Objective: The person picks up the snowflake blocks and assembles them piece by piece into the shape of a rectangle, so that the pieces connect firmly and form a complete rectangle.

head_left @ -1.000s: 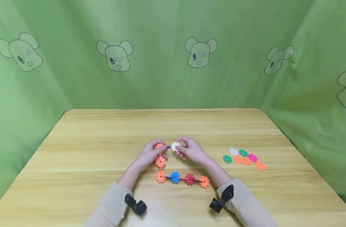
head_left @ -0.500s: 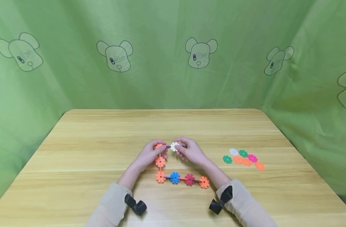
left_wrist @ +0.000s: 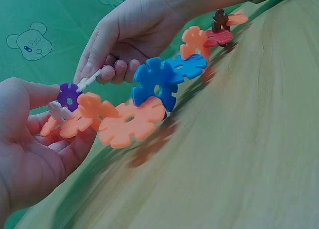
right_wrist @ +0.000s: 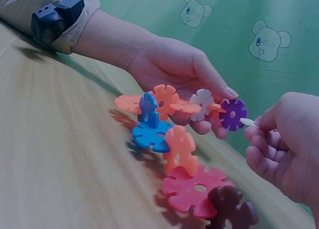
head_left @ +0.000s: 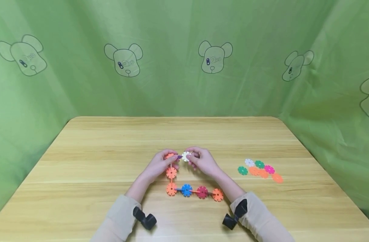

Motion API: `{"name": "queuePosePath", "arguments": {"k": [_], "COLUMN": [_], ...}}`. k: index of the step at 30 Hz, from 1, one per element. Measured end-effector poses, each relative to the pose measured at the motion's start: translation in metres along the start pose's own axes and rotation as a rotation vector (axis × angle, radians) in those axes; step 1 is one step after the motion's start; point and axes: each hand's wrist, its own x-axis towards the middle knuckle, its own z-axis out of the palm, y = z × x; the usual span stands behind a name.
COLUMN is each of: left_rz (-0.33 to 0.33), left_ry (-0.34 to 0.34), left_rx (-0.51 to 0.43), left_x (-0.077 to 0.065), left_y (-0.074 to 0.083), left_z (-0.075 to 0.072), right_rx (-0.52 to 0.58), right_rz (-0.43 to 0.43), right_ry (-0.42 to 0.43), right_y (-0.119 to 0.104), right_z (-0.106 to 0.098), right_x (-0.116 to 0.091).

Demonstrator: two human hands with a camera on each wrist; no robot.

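An L-shaped chain of notched interlocking plastic discs has an orange disc [head_left: 171, 189] at its corner and a blue disc [head_left: 186, 190] beside it. My left hand [head_left: 157, 165] holds the chain's far end, thumb at the edge of a purple disc [right_wrist: 234, 114]. Between the thumb and fingers of my right hand [head_left: 205, 163] is a white disc [head_left: 185, 156], pinched flat. Its edge meets the purple disc's rim at the side, the two set crosswise in the right wrist view. A red disc [head_left: 202, 192] and another orange disc [head_left: 217, 194] continue the chain's near row.
Loose discs lie in a group to the right on the wooden table [head_left: 111, 134]: a white one [head_left: 249, 162], a pink one [head_left: 269, 169], two green ones, and several orange ones. A green curtain [head_left: 172, 94] hangs behind the table.
My right hand has shifted slightly left with the white disc, bringing it closer to the purple one. My left hand keeps its hold on the chain.
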Motion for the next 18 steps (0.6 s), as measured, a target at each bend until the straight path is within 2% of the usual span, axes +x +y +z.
{"name": "queuePosePath", "arguments": {"k": [9,18], "left_rz": [0.030,0.076], "left_ry": [-0.007,-0.022], "left_rx": [-0.005,0.005], "left_x": [-0.002,-0.001], "left_y": [-0.001,-0.001], "left_z": [0.001,0.001], "right_rx": [0.023,0.042], "right_rz": [-0.056,-0.060], "right_ry": [-0.012,0.029], "right_y": [0.003,-0.003], "right_z": [0.005,0.011], "right_x": [-0.003,-0.004]}}
